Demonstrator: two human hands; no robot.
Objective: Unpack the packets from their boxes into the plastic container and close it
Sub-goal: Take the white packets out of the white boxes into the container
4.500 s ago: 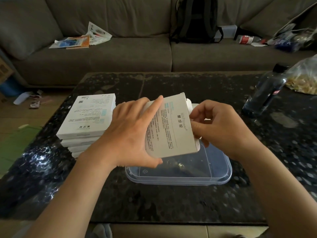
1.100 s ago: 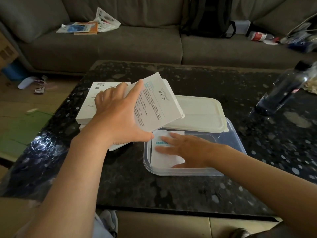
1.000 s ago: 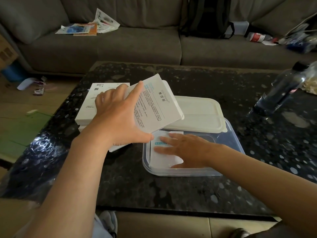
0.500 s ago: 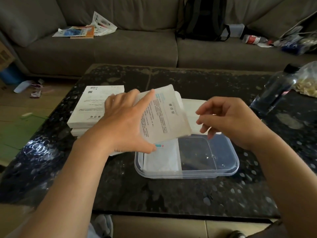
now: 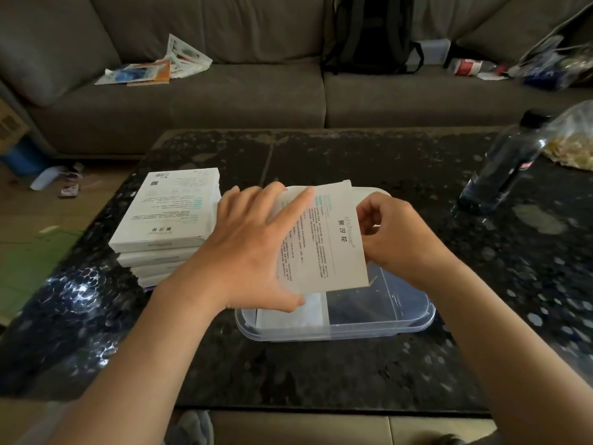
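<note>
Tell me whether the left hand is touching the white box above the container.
Touching. The head view shows the left hand gripping the box, fingers spread across its printed face and thumb under its lower edge.

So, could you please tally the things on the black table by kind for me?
White cardboard boxes: 5 (stack of 4; held box in left hand)
White flat packet: 1
Clear plastic container: 1
White plastic lid: 1
Dark plastic bottle: 1
Clear snack bag: 1
Total: 10
</note>
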